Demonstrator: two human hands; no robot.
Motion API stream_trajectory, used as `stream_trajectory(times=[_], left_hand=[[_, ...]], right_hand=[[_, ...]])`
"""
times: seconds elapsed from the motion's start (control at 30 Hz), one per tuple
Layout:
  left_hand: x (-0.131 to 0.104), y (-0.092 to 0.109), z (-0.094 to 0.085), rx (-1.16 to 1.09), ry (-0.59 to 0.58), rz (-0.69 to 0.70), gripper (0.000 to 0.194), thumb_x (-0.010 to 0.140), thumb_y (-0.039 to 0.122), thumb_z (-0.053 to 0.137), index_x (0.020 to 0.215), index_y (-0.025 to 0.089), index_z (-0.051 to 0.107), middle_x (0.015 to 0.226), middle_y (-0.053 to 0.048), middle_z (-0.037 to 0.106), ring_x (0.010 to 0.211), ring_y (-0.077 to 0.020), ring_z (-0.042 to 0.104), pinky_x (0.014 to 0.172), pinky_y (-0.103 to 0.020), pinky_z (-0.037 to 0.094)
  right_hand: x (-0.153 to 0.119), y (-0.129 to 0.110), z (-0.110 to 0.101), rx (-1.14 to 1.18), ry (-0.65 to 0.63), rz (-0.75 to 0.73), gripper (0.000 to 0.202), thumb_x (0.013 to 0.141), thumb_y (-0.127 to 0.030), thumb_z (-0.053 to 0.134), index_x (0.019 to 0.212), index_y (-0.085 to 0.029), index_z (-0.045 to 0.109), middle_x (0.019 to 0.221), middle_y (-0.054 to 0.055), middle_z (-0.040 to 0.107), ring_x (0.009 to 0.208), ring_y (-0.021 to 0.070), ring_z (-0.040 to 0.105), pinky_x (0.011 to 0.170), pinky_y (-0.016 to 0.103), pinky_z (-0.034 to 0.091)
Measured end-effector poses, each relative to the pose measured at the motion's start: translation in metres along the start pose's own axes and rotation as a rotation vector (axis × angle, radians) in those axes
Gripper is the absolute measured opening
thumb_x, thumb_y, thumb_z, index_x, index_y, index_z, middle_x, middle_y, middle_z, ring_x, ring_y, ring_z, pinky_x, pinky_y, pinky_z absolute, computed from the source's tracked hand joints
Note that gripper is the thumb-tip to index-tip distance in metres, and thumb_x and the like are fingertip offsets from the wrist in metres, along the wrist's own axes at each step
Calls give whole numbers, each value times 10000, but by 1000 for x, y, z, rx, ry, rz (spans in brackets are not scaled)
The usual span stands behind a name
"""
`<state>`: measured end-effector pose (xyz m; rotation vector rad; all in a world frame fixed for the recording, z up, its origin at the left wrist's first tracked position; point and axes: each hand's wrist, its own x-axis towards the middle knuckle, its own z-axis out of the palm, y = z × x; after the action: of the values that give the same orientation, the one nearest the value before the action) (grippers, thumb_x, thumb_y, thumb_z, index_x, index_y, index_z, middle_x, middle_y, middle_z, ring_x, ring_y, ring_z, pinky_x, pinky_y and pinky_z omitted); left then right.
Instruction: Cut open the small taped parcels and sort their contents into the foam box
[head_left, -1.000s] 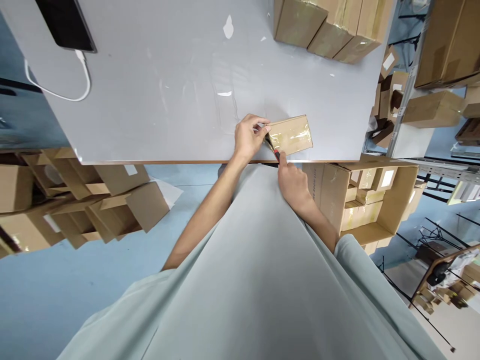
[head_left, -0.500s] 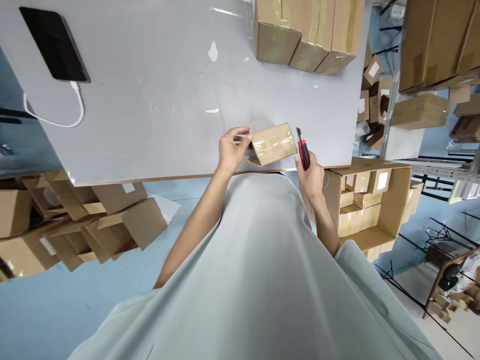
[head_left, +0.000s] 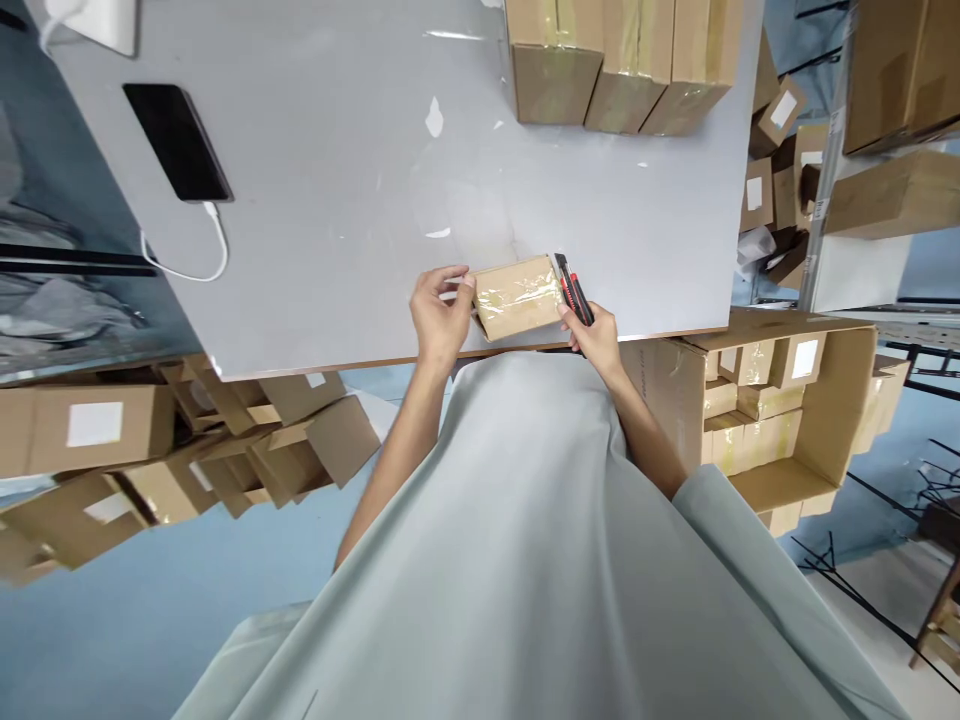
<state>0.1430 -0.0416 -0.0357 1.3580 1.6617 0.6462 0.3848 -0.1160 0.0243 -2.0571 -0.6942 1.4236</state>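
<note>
A small taped cardboard box (head_left: 517, 297) is at the front edge of the grey table (head_left: 322, 200). My left hand (head_left: 442, 312) pinches the box's left end between thumb and fingers. Wrapped round a red and black box cutter (head_left: 576, 297), my right hand (head_left: 597, 335) is at the box's right end, its thumb against the lower right corner. The cutter points up and away from me, close beside the box's right side.
Three taped boxes (head_left: 559, 85) stand at the table's back right. A phone (head_left: 178, 142) with a white cable lies at left. An open carton (head_left: 832, 400) of small boxes is at right below the table; more cartons (head_left: 285, 460) sit at lower left.
My right hand has come in to the box with the cutter and now touches its right end. The box's left flap looks more closed. The view has shifted left.
</note>
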Motion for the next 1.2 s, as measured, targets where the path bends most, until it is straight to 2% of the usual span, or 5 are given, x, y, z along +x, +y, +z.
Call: stream_trajectory(times=[0.17, 0.33, 0.57, 0.77, 1.2], left_hand=[[-10, 43, 27, 159, -76, 245, 421, 1074, 576, 683, 1402, 320, 745, 1582, -149, 676, 1601, -406, 534, 1362, -672, 391], [-15, 56, 54, 176, -188, 316, 430, 1113, 581, 600, 1446, 343, 730, 1576, -137, 691, 1608, -395, 544, 1446, -703, 173], [-18, 48, 51, 211, -181, 352, 349, 1139, 552, 565, 1343, 363, 777, 1567, -117, 714, 1526, -363, 623, 1449, -695, 173], [-19, 50, 53, 249, -164, 366, 376, 1158, 582, 513, 1313, 371, 783, 1530, -98, 724, 1489, -349, 645, 1430, -705, 199], [-23, 48, 53, 135, -208, 321, 342, 1116, 555, 605, 1361, 390, 779, 1599, -94, 696, 1576, -383, 574, 1447, -713, 147]], right_hand=[[-1, -2, 1, -36, 16, 23, 392, 1025, -588, 740, 966, -204, 691, 830, -5, 796, 536, 100, 630, 507, 199, 519], [-5, -2, 2, -120, 40, 2, 399, 1079, -604, 667, 1002, -214, 702, 884, -2, 814, 589, 122, 681, 620, 224, 576], [-12, -8, -5, -564, 66, -105, 382, 1197, -478, 491, 1317, -203, 729, 1092, 81, 874, 1033, 251, 824, 994, 337, 603], [-48, -19, -16, -761, 4, -236, 557, 1219, -366, 343, 1740, -201, 454, 1483, 133, 802, 1234, 293, 813, 1069, 400, 621], [-60, -28, -5, -919, -21, -107, 623, 1229, -332, 304, 1831, -175, 336, 1398, 148, 833, 1177, 303, 822, 1050, 401, 629]])
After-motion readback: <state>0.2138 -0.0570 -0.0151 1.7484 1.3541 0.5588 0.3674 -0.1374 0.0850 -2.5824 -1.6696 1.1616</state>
